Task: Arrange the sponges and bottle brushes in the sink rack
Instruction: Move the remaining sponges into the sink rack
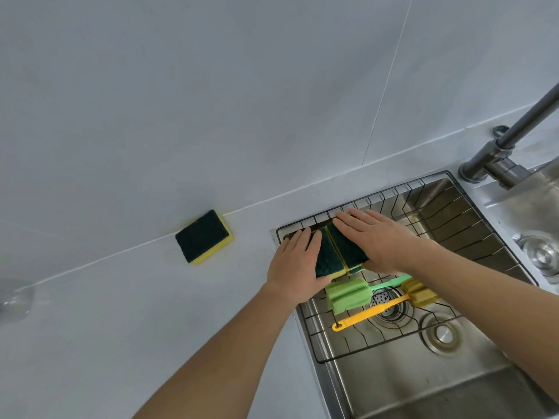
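The right hand (375, 237) hides much of the sponges (335, 255) and the green brush (348, 294) handle's end. At three o'clock the tap (511, 140) runs off-frame; at nine, a blurred clear object (15, 297).

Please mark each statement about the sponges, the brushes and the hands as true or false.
1. One sponge lies on the counter. True.
2. Both hands press sponges standing in the rack. True: left hand, right hand.
3. The green brush lies on the counter. False: it lies in the rack.
4. The yellow brush is held in the right hand. False: it lies loose in the rack.
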The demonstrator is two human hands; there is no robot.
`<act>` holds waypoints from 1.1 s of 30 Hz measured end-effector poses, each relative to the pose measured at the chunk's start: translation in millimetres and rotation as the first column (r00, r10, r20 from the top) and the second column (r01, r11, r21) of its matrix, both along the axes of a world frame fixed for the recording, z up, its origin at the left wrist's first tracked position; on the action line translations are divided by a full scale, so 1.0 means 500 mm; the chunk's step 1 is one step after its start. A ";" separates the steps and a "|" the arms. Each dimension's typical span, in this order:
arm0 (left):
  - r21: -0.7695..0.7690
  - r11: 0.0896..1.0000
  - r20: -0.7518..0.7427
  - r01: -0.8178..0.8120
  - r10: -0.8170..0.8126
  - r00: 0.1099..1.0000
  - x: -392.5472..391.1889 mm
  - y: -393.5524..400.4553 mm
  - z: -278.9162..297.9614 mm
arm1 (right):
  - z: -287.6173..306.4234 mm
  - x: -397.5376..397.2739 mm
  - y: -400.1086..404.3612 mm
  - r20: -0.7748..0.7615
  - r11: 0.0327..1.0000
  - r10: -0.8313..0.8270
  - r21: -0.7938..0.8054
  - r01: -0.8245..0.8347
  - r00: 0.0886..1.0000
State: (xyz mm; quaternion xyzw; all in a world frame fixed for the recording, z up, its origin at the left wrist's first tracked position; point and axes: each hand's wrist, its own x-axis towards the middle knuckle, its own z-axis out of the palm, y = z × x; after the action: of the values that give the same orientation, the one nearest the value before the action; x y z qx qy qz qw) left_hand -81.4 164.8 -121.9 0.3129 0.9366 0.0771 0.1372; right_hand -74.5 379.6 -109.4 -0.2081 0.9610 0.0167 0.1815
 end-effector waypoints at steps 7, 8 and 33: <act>0.057 0.998 0.008 -0.029 0.028 1.000 0.013 -0.028 0.034 | 0.047 0.017 -0.016 0.009 1.000 -0.016 0.026 0.016 1.000; 0.074 0.996 0.007 -0.044 0.043 0.999 0.014 -0.038 0.039 | 0.054 0.018 -0.018 0.001 1.000 -0.012 0.015 0.012 1.000; 0.029 0.909 0.057 -0.415 0.413 0.909 0.238 -0.199 -0.032 | 0.175 -0.034 -0.258 0.095 1.000 -0.016 -0.018 0.018 0.995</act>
State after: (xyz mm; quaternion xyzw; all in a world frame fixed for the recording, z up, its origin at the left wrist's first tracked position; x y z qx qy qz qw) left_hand 37.8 65.5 -137.8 0.1080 0.9762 0.1312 0.1344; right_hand -91.5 250.5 -21.8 -0.2022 0.9531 -0.0040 0.2251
